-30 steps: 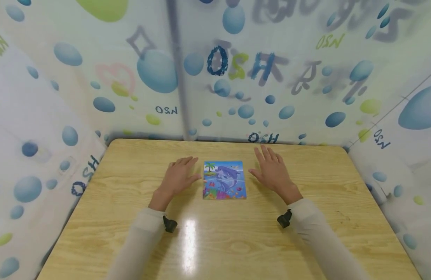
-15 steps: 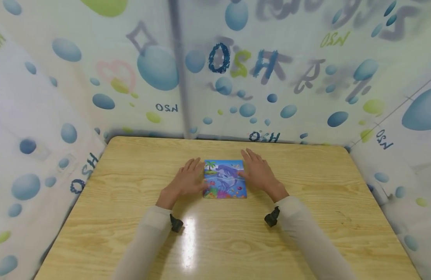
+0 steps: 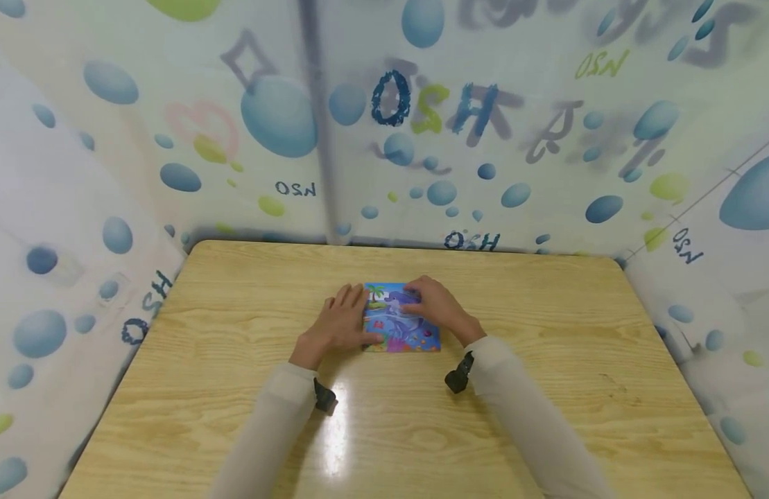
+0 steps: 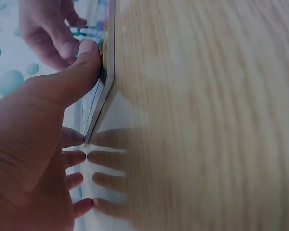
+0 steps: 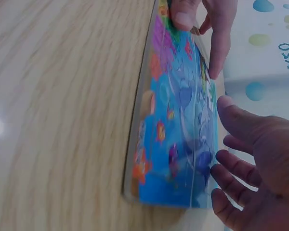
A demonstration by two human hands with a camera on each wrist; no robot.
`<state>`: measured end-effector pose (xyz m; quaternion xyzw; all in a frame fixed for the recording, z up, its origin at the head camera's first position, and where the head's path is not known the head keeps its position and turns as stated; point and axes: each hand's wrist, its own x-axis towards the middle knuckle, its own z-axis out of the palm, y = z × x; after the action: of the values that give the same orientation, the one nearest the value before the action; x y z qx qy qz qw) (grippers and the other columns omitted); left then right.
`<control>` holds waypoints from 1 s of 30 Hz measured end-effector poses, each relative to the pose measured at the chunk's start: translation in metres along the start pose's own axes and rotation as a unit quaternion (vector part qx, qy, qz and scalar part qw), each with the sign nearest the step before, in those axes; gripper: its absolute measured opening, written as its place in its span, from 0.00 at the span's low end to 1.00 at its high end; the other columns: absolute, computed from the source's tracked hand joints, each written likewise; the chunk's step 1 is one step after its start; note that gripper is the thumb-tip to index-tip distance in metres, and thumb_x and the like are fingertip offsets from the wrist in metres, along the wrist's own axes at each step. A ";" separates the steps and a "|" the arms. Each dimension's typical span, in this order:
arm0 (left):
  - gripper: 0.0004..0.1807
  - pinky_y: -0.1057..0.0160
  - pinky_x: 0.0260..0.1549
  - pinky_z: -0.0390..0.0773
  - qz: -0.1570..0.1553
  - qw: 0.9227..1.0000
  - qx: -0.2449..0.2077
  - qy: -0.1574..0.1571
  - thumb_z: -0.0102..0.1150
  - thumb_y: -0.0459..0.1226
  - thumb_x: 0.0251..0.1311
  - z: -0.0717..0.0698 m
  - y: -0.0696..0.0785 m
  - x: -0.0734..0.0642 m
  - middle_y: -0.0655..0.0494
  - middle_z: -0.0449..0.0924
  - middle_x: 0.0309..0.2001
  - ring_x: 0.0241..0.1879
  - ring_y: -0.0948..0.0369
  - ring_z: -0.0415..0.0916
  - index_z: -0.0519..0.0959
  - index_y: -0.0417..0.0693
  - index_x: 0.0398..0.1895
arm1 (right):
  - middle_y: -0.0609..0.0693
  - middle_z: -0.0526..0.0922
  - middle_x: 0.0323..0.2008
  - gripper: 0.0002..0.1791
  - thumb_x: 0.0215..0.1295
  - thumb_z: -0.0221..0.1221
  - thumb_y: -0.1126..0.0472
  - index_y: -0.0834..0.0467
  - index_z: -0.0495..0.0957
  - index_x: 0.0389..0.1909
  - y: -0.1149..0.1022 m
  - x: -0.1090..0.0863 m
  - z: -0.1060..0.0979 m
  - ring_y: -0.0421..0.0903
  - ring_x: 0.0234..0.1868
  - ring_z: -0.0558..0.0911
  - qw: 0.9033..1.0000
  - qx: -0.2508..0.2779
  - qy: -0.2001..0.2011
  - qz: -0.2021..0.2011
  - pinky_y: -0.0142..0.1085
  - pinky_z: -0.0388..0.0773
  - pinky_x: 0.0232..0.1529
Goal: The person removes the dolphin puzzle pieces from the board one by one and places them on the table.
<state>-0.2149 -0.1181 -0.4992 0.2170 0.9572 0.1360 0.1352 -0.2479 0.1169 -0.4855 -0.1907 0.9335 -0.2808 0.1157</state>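
Cataloguer: Head view. One dolphin-printed picture board point(image 3: 399, 331), lying on the surface point(image 3: 546, 360) near its far edge, about midway between the far corners. Your left grip point(image 3: 340, 324): at the board's left edge, released, thumb over the near left corner. Your right grip point(image 3: 439, 303): above the board's far right part, fingers loosely bent, grasping nothing.

Checker: Hazard against that entry?

Cataloguer: Skidding. A sideways push from your left side alone would likely send the board toward the surface's right edge.

Checker: Left wrist view?

Cataloguer: Board edge, thin and pale. Your left thumb lies over it; the other fingers stretch down to the surface beside it. Pressure cannot be told. Likely fault: fingertips sliding past so thin an edge, should you try to pinch it.

Checker: Right wrist view?

Cataloguer: Glossy face. Your right fingers and thumb stand by the board's far side, unclenched; contact uncertain. Likely fault: a slip on the gloss, or a twist if your two sides pull unevenly.
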 end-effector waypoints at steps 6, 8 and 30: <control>0.59 0.39 0.70 0.52 -0.008 1.000 0.007 -0.009 0.58 0.66 0.58 -0.001 0.003 0.000 0.42 0.43 0.79 0.78 0.42 0.38 0.47 0.38 0.79 | 0.58 0.83 0.49 0.23 0.63 0.68 0.54 0.63 0.80 0.55 -0.010 0.016 0.010 0.53 0.52 0.80 0.999 0.022 -0.014 -0.028 0.47 0.76 0.56; 0.59 0.39 0.70 0.52 -0.012 1.000 0.009 -0.012 0.58 0.66 0.58 -0.001 0.003 0.000 0.42 0.43 0.79 0.78 0.42 0.39 0.46 0.39 0.79 | 0.57 0.83 0.47 0.24 0.63 0.68 0.54 0.63 0.78 0.56 -0.013 0.020 0.012 0.52 0.48 0.81 0.999 0.030 -0.023 -0.028 0.46 0.78 0.52; 0.60 0.40 0.70 0.52 -0.031 0.999 -0.007 -0.015 0.63 0.64 0.55 -0.005 0.007 0.002 0.42 0.44 0.79 0.77 0.43 0.40 0.48 0.40 0.79 | 0.58 0.81 0.51 0.17 0.69 0.58 0.61 0.60 0.74 0.57 -0.031 0.040 0.013 0.52 0.46 0.79 0.997 -0.001 -0.061 0.039 0.47 0.75 0.53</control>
<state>-0.2152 -0.1122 -0.4924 0.1882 0.9604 0.1347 0.1549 -0.2703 0.0703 -0.4829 -0.1712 0.9316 -0.2631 0.1831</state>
